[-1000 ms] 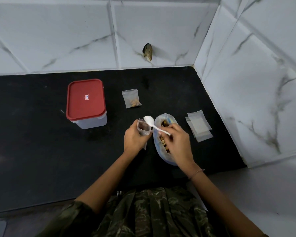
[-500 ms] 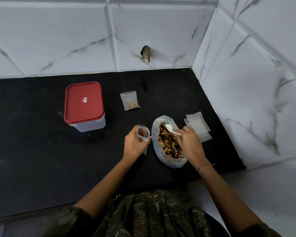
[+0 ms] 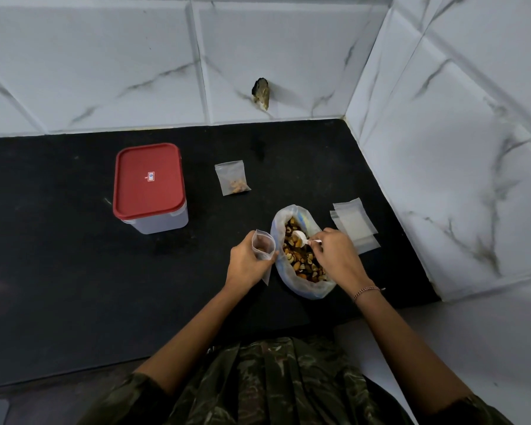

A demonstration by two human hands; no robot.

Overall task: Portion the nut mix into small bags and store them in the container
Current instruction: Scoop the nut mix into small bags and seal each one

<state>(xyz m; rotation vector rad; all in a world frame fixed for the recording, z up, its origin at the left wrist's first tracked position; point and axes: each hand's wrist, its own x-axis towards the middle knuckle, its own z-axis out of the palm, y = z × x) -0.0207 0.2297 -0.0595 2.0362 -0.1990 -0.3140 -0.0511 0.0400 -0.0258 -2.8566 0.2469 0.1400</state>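
while left hand [image 3: 247, 266] grips a small bag [image 3: 262, 245], right hand [image 3: 334, 256] pinches the spoon [image 3: 299, 236].

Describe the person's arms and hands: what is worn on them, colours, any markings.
The left hand and right hand are bare: no gloves, and no rings that I can make out. Both forearms are uncovered. A thin reddish bracelet circles the right wrist. Near the bottom edge, the left sleeve and right sleeve show dark green camouflage cloth.
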